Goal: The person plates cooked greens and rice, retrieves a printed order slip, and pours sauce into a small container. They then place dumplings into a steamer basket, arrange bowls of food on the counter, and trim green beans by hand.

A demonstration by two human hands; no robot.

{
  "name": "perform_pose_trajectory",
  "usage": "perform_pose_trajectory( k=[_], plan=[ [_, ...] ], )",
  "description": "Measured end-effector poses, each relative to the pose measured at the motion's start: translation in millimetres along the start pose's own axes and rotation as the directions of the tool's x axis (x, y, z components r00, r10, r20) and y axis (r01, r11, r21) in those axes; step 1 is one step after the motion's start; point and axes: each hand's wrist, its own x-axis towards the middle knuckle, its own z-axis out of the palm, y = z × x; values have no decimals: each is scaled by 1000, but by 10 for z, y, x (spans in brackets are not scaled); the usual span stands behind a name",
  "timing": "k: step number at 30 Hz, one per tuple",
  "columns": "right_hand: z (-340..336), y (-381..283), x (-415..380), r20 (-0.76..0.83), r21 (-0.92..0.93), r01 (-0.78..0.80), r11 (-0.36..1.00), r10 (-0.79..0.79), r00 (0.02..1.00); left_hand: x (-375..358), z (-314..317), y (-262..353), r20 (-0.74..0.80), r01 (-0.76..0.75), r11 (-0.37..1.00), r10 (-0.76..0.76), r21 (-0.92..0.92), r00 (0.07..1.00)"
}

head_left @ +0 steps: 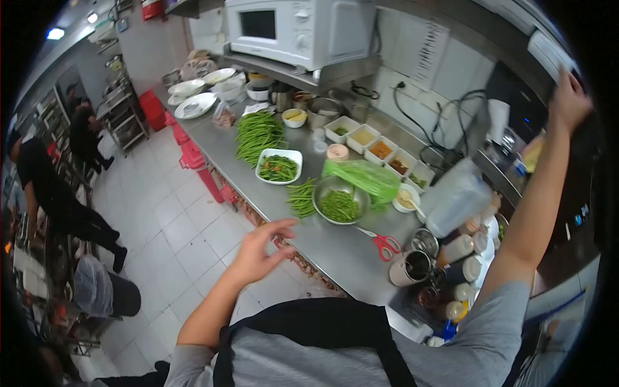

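My left hand hovers at the counter's front edge with its fingers apart and nothing in it. Raised far to the upper right, my right hand is closed at the lower edge of a white panel-like object; what its fingers hold is hidden. Nearest my left hand on the steel counter are cut green beans and a metal bowl of chopped green pieces. Red-handled scissors lie beside the bowl. A green plastic bag rests against its far side.
Behind are long beans, a white dish of cooked greens, several ingredient tubs and stacked plates. Bottles and jars crowd the right. A microwave sits on a shelf. Co-workers stand across the aisle.
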Motion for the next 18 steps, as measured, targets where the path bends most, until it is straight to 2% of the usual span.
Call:
perform_pose_trajectory(
  k=[1,3,4,5,6,7,8,9,10,11,13,14,16,18],
  plan=[
    [-45,-371,-332,55,83,36,996,-41,998,119,55,-36,32,-77,992,81,-96,996],
    [-140,-922,-1184,286,246,-26,969,-47,957,360,156,-56,51,-267,931,288,-251,956],
    [-265,-1033,-1656,478,247,-195,949,56,876,488,169,-30,36,-381,876,409,-297,912],
    [-305,-1288,-2134,610,339,-200,919,-54,791,595,194,-20,-26,-410,824,435,-392,900],
    [-235,-1521,-2360,735,329,-5,944,-252,629,712,218,-15,-90,-440,760,456,-479,885],
    [-195,-1728,-2688,834,278,-61,959,-210,509,827,247,-38,-156,-471,684,471,-557,868],
    [-116,-1801,-3028,900,294,-258,920,-175,400,858,341,-171,-243,-371,607,286,-703,927],
    [-48,-1810,-3330,961,232,-408,883,-144,234,983,244,-365,-201,-349,747,286,-565,937],
    [46,-1831,-3536,983,170,-454,874,-117,144,1166,80,-587,-157,-319,856,279,-407,948],
    [135,-1846,-3632,990,126,-437,891,-83,117,1379,-103,-820,-115,-286,930,266,-231,957],
    [327,-1877,-3797,998,36,-390,920,-10,67,1940,-521,-1312,-246,-223,967,188,-124,951],
    [340,-1813,-3878,1000,14,-384,923,-8,16,2271,-804,-1664,-237,-187,976,208,108,949],
    [375,-1806,-3930,986,-159,-348,924,164,-13,2918,-1299,-2551,-345,-54,982,115,180,931],
    [340,-1806,-4014,934,-340,-313,887,356,-6,3543,-1742,-3390,-377,205,974,-157,91,913]
  ],
)
